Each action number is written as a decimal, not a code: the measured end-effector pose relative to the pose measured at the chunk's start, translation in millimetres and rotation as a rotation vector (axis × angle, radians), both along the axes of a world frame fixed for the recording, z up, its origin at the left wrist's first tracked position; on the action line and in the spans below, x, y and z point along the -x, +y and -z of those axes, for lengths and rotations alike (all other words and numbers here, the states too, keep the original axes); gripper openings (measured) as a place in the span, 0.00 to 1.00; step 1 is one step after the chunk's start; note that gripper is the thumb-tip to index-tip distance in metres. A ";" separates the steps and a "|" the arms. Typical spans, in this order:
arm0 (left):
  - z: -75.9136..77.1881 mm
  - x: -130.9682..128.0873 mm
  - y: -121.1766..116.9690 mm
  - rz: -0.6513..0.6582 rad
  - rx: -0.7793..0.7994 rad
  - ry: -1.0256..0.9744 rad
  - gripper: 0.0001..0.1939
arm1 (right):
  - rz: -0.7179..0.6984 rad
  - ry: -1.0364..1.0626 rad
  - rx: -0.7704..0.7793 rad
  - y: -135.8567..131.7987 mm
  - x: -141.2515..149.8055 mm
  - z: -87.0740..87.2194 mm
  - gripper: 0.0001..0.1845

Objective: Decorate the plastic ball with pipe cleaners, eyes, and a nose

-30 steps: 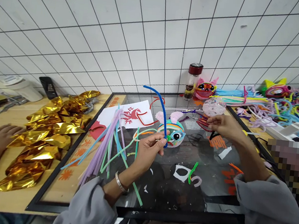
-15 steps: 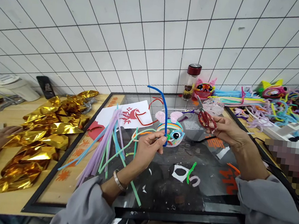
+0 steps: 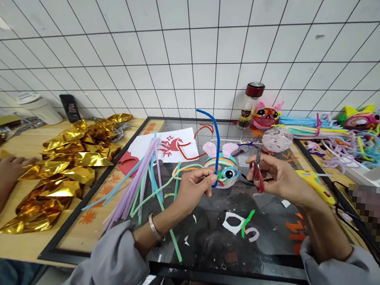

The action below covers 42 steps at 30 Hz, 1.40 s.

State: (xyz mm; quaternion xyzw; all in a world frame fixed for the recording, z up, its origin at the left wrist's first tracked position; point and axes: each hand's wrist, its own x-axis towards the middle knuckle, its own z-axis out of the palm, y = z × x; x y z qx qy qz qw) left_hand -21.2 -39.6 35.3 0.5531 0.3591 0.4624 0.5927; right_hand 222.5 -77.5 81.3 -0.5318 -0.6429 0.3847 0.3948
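Note:
My left hand pinches the lower end of a blue pipe cleaner, which stands up and bends over to the left at its top. In my right hand is a pair of red-handled scissors, blades pointing up, to the right of the blue strip and apart from it. Behind my left hand lies a colourful animal mask with pink fuzzy ears and a blue-rimmed eye, partly covered by the fingers. Left of that hand, purple, green and blue pipe cleaners lie in a loose bundle.
A black-framed glass panel covers the table before me. Gold foil lies left, beside another person's hand. A lidded bottle stands by the wall. At right are a yellow glue gun and a pipe-cleaner pile.
My right hand has moved left and turned the scissors upright, closer to the blue pipe cleaner. The glue gun now shows behind that wrist. The whole view has shifted slightly.

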 end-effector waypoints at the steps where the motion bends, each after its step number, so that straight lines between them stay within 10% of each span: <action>1: 0.0 0.0 0.0 -0.002 0.003 0.002 0.16 | 0.011 -0.068 -0.054 -1.9 1.1 -1.7 0.31; 11: -2.2 0.0 -0.3 0.005 0.024 -0.008 0.16 | -0.061 -0.737 -0.296 -13.0 12.7 -0.5 0.34; 42: 1.0 -0.9 -4.4 0.051 -0.102 0.069 0.10 | -0.017 -0.807 -0.192 -21.6 40.1 -9.9 0.27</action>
